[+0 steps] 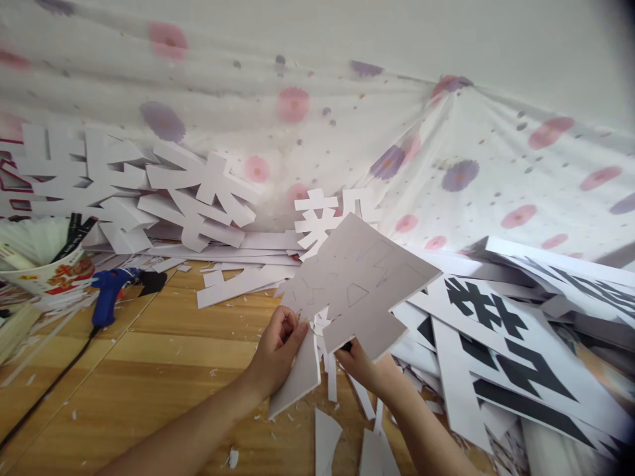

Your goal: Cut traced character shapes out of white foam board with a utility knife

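A white foam board (357, 284) with pencil outlines on its face is held up above the table, tilted. Its lower edge has cut-out notches, and a narrower flap hangs at the left. My left hand (280, 350) pinches the board's lower left edge between thumb and fingers. At the lower notch, my right hand (360, 363) is closed, its fingers mostly hidden behind the board. A small dark thing shows by the right thumb, too covered to name. White offcuts (327, 439) lie on the table beneath both hands.
A blue glue gun (110, 291) with a cord lies left, beside a tub (69, 274) holding markers and glue sticks. White cut-out characters (198, 192) lean at the back. Sheets with black printed characters (536, 367) pile up at right on the wooden table (173, 357).
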A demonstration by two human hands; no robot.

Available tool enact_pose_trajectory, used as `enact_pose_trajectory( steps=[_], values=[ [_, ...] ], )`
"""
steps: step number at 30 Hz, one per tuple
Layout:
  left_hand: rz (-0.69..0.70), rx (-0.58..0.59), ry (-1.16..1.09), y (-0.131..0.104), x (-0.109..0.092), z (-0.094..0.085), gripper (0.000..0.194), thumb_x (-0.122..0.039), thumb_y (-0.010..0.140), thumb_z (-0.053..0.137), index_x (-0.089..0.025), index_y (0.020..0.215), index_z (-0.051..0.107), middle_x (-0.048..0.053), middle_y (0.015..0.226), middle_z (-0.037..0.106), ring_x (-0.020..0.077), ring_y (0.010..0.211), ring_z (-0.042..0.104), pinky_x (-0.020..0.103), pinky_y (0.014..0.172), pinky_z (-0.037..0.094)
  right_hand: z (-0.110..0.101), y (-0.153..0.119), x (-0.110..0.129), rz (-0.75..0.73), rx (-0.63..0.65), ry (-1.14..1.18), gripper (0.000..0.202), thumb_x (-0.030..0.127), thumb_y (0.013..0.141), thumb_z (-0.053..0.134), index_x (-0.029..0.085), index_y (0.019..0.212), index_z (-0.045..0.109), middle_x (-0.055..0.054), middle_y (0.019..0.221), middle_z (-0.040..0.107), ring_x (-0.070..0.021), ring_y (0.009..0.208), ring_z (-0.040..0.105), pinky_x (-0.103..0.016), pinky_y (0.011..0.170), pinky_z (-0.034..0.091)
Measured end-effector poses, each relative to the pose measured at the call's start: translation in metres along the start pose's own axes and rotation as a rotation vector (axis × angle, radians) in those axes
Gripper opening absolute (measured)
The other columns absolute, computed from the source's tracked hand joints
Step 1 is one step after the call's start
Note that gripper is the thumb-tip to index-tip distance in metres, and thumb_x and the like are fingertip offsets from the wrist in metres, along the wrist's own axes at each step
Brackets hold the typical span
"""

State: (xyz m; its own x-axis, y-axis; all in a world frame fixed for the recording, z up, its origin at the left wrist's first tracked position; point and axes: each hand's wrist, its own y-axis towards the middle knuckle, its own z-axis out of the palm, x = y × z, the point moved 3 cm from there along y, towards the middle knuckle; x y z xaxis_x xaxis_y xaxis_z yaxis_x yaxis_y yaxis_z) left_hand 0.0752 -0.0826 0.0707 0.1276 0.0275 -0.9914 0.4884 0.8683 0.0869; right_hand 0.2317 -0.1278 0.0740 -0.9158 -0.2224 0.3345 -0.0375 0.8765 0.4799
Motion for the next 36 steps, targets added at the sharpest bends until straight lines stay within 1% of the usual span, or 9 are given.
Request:
enact_pose_trajectory(
  steps=[4, 8, 18, 22, 26, 28, 30, 33, 36],
  values=[
    [-0.011, 0.002, -0.01, -0.001, -0.001, 0.0, 0.033, -0.048, 0.08, 0.049, -0.02, 0.071, 0.032, -0.006, 0.063, 0.032, 0.0086, 0.056, 0.031, 0.019, 0.051, 0.028, -0.004, 0.001, 0.0, 0.022, 0.034, -0.091, 0.018, 0.025, 0.072, 0.05, 0.025, 0.085, 0.063, -0.004, 0.09, 0.065, -0.02, 0.086, 0.056, -0.027, 0.064, 0.045],
    [-0.017, 0.009, -0.022, -0.001, -0.001, 0.001, 0.034, -0.048, 0.08, 0.049, -0.021, 0.071, 0.031, -0.007, 0.061, 0.031, 0.0087, 0.055, 0.03, 0.019, 0.051, 0.027, -0.005, 0.001, 0.0, 0.046, 0.047, -0.146, 0.022, 0.025, 0.071, 0.05, 0.025, 0.089, 0.063, -0.005, 0.092, 0.065, -0.0199, 0.083, 0.057, -0.026, 0.061, 0.044],
    [-0.006, -0.01, -0.021, -0.002, -0.004, 0.003, 0.036, -0.05, 0.078, 0.05, -0.021, 0.068, 0.031, -0.007, 0.059, 0.029, 0.0086, 0.053, 0.028, 0.019, 0.049, 0.026, -0.012, 0.002, 0.006, 0.054, 0.041, -0.22, 0.023, 0.024, 0.074, 0.048, 0.024, 0.091, 0.064, -0.008, 0.094, 0.065, -0.0218, 0.08, 0.059, -0.028, 0.059, 0.043],
    [-0.01, -0.018, -0.034, -0.002, -0.005, 0.004, 0.037, -0.05, 0.078, 0.05, -0.02, 0.068, 0.031, -0.007, 0.059, 0.03, 0.0082, 0.053, 0.028, 0.019, 0.049, 0.026, -0.011, 0.002, 0.007, 0.059, 0.03, -0.266, 0.021, 0.024, 0.074, 0.047, 0.022, 0.085, 0.065, -0.01, 0.091, 0.066, -0.0233, 0.078, 0.06, -0.029, 0.059, 0.043],
    [-0.023, -0.04, -0.05, -0.004, -0.005, 0.005, 0.036, -0.05, 0.079, 0.049, -0.021, 0.069, 0.031, -0.007, 0.059, 0.031, 0.0083, 0.053, 0.029, 0.019, 0.049, 0.026, -0.008, -0.001, 0.008, 0.093, -0.036, -0.306, 0.018, 0.025, 0.074, 0.047, 0.021, 0.078, 0.064, -0.008, 0.078, 0.066, -0.0225, 0.072, 0.06, -0.028, 0.06, 0.041],
    [-0.017, -0.069, -0.044, -0.005, -0.006, 0.005, 0.035, -0.049, 0.079, 0.049, -0.021, 0.069, 0.031, -0.007, 0.059, 0.032, 0.0083, 0.053, 0.031, 0.019, 0.049, 0.027, -0.009, -0.002, 0.01, 0.118, -0.067, -0.277, 0.016, 0.026, 0.074, 0.047, 0.021, 0.075, 0.063, -0.007, 0.071, 0.065, -0.0209, 0.067, 0.06, -0.027, 0.058, 0.04],
    [-0.017, -0.086, -0.043, -0.005, -0.006, 0.004, 0.035, -0.049, 0.079, 0.049, -0.021, 0.069, 0.031, -0.008, 0.059, 0.032, 0.0081, 0.052, 0.031, 0.019, 0.049, 0.027, -0.011, -0.002, 0.012, 0.136, -0.054, -0.187, 0.016, 0.027, 0.076, 0.047, 0.021, 0.075, 0.062, -0.005, 0.068, 0.064, -0.0191, 0.063, 0.059, -0.026, 0.056, 0.04],
    [-0.038, -0.082, -0.043, -0.004, -0.007, 0.002, 0.035, -0.049, 0.08, 0.049, -0.021, 0.07, 0.031, -0.008, 0.057, 0.033, 0.008, 0.052, 0.032, 0.019, 0.048, 0.026, -0.014, 0.001, 0.014, 0.131, 0.056, 0.05, 0.017, 0.031, 0.08, 0.044, 0.022, 0.08, 0.059, -0.001, 0.064, 0.062, -0.0161, 0.06, 0.057, -0.024, 0.054, 0.04],
    [-0.04, -0.053, -0.019, -0.003, -0.009, 0.0, 0.035, -0.049, 0.079, 0.049, -0.021, 0.07, 0.031, -0.008, 0.057, 0.034, 0.0078, 0.051, 0.032, 0.018, 0.047, 0.026, -0.015, 0.003, 0.01, 0.132, 0.156, 0.267, 0.019, 0.037, 0.081, 0.045, 0.021, 0.083, 0.057, 0.001, 0.062, 0.06, -0.0142, 0.057, 0.056, -0.024, 0.053, 0.042]
  ],
)
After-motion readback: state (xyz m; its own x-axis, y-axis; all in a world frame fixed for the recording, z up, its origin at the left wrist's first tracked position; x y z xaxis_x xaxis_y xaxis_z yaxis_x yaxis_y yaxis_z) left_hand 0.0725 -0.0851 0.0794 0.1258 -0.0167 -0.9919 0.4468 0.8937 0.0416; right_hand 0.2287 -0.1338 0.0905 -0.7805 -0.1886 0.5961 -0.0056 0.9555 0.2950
